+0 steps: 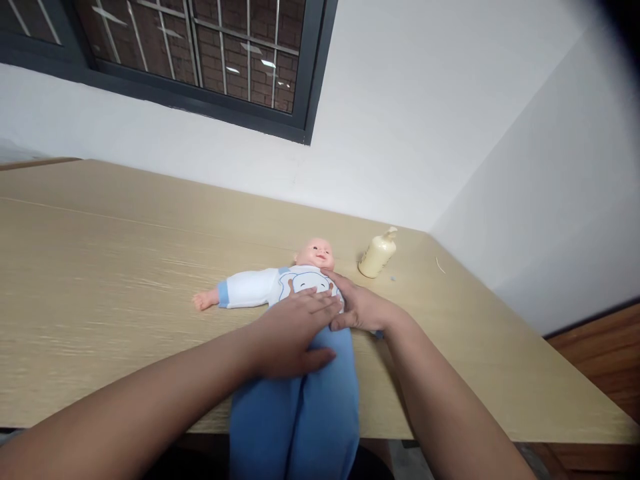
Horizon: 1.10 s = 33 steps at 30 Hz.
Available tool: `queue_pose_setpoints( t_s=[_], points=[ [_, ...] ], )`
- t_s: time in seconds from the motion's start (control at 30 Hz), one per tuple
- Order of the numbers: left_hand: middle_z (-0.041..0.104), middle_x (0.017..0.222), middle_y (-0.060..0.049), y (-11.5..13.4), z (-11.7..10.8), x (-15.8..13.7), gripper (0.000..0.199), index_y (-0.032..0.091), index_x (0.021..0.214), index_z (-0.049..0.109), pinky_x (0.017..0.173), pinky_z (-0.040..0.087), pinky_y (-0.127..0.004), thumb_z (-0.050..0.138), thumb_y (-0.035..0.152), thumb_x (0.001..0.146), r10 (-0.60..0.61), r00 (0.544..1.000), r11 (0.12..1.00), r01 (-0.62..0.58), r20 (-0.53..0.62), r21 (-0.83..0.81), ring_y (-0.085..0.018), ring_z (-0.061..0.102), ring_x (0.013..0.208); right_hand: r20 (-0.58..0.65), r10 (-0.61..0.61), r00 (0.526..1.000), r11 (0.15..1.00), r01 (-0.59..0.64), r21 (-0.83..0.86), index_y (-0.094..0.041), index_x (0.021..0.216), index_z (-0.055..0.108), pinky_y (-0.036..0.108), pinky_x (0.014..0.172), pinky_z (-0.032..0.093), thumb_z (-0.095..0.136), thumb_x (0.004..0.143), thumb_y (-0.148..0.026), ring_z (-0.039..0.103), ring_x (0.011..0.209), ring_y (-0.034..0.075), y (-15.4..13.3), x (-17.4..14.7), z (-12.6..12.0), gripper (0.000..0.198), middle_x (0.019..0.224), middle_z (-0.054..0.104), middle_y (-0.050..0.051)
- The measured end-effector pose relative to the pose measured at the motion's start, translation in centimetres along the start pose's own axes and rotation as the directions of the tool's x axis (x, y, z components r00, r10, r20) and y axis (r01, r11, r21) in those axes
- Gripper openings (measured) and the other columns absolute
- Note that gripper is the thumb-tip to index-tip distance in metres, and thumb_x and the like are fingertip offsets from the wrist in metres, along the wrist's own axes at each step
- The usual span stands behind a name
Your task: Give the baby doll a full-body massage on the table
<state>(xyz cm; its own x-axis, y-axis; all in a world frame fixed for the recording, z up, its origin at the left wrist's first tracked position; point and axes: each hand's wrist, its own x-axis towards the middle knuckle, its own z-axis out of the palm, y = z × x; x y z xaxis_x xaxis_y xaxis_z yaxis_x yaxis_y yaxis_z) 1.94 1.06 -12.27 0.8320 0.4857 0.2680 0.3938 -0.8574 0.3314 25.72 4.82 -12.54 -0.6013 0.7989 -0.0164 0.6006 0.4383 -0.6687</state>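
A baby doll (319,254) lies on its back, its head toward the wall. It wears a white top (250,288) with blue cuffs and an animal face on the chest, and blue trousers (330,400) that reach past the table's near edge. My left hand (295,333) lies flat across the doll's belly, fingers stretched out and thumb apart. Against the right side of its chest rests my right hand (363,307), fingers extended and thumb spread. The doll's other arm is mostly hidden behind my right hand and forearm.
A cream pump bottle (379,255) stands on the wooden table (125,253) to the right of the doll's head. White walls rise behind the table, with a dark-framed barred window (200,100) at upper left. Brown wooden furniture (605,353) is at the right.
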Motion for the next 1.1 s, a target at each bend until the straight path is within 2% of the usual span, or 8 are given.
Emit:
queue_pose_setpoints(
  t_s=[0.17, 0.27, 0.37, 0.5, 0.7, 0.93, 1.0, 1.1],
  points=[
    [0.022, 0.162, -0.013, -3.0, -0.9, -0.5, 0.094, 0.015, 0.156, 0.024, 0.121, 0.019, -0.05, 0.056, 0.066, 0.084, -0.197, 0.98, 0.98, 0.197, 0.033, 0.013, -0.033, 0.016, 0.15, 0.003, -0.114, 0.993, 0.986, 0.113, 0.123, -0.03, 0.156, 0.022, 0.049, 0.117, 0.03, 0.081, 0.069, -0.055, 0.033, 0.144, 0.033, -1.1, 0.3, -0.1, 0.107, 0.16, 0.029, 0.009],
    [0.009, 0.164, -0.016, -4.6, -1.0, -0.6, 0.118, 0.015, 0.158, 0.015, 0.12, 0.021, -0.052, 0.062, 0.079, 0.071, -0.317, 0.947, 0.946, 0.32, 0.057, -0.044, -0.037, 0.01, 0.15, 0.007, -0.145, 0.989, 0.974, 0.142, 0.179, -0.03, 0.155, 0.025, 0.048, 0.115, 0.033, 0.081, 0.069, -0.055, 0.037, 0.141, 0.033, -1.3, 0.4, -0.1, 0.106, 0.158, 0.032, 0.009],
    [0.008, 0.164, -0.017, -5.4, -0.6, -0.7, 0.133, 0.017, 0.159, 0.01, 0.119, 0.022, -0.054, 0.072, 0.078, 0.058, -0.35, 0.936, 0.929, 0.352, 0.04, -0.111, -0.039, 0.009, 0.15, -0.009, -0.146, 0.989, 0.971, 0.145, 0.191, -0.029, 0.154, 0.027, 0.051, 0.116, 0.031, 0.083, 0.065, -0.056, 0.036, 0.141, 0.035, -0.8, 0.5, -0.2, 0.109, 0.156, 0.035, 0.01],
    [0.011, 0.164, -0.018, -5.5, 0.5, -1.1, 0.137, 0.017, 0.159, 0.012, 0.12, 0.022, -0.057, 0.077, 0.075, 0.054, -0.388, 0.921, 0.911, 0.38, -0.022, -0.161, -0.04, 0.009, 0.15, -0.015, -0.142, 0.99, 0.968, 0.142, 0.207, -0.031, 0.154, 0.027, 0.054, 0.117, 0.028, 0.086, 0.059, -0.056, 0.033, 0.143, 0.037, 0.3, 0.7, -0.1, 0.114, 0.156, 0.034, 0.01],
    [0.004, 0.165, -0.017, -5.6, 1.5, -1.7, 0.134, 0.014, 0.159, 0.01, 0.121, 0.018, -0.058, 0.068, 0.083, 0.059, -0.421, 0.907, 0.896, 0.411, -0.025, -0.167, -0.04, 0.004, 0.15, -0.035, -0.122, 0.992, 0.968, 0.126, 0.216, -0.035, 0.154, 0.024, 0.056, 0.117, 0.027, 0.087, 0.056, -0.058, 0.032, 0.143, 0.037, 1.7, 0.9, 0.2, 0.119, 0.159, 0.03, 0.008],
    [0.0, 0.165, -0.014, -6.0, 1.7, -2.2, 0.126, 0.022, 0.159, 0.001, 0.118, 0.022, -0.062, 0.061, 0.082, 0.067, -0.391, 0.92, 0.909, 0.382, -0.025, -0.165, -0.042, 0.005, 0.15, -0.051, -0.065, 0.997, 0.995, 0.068, 0.067, -0.034, 0.155, 0.023, 0.056, 0.118, 0.025, 0.088, 0.05, -0.063, 0.031, 0.143, 0.04, 2.0, 0.8, -0.3, 0.127, 0.16, 0.026, 0.009],
    [-0.001, 0.165, -0.015, -6.2, 1.8, -2.2, 0.127, 0.024, 0.159, -0.006, 0.116, 0.023, -0.065, 0.061, 0.081, 0.068, -0.377, 0.926, 0.914, 0.37, -0.017, -0.165, -0.043, 0.005, 0.149, -0.086, -0.043, 0.995, 0.997, 0.048, 0.059, -0.034, 0.154, 0.026, 0.054, 0.117, 0.029, 0.082, 0.055, -0.069, 0.035, 0.141, 0.038, 1.5, 0.9, -0.2, 0.119, 0.159, 0.03, 0.008],
    [-0.002, 0.165, -0.016, -6.4, 1.7, -2.1, 0.129, 0.027, 0.157, -0.016, 0.113, 0.025, -0.069, 0.061, 0.081, 0.069, -0.355, 0.935, 0.924, 0.347, -0.021, -0.164, -0.045, 0.006, 0.148, -0.234, 0.01, 0.972, 1.0, -0.014, -0.015, -0.032, 0.15, 0.038, 0.054, 0.115, 0.034, 0.064, 0.077, -0.071, 0.04, 0.139, 0.035, 0.3, 0.8, 0.3, 0.086, 0.152, 0.041, 0.008]
  ],
)
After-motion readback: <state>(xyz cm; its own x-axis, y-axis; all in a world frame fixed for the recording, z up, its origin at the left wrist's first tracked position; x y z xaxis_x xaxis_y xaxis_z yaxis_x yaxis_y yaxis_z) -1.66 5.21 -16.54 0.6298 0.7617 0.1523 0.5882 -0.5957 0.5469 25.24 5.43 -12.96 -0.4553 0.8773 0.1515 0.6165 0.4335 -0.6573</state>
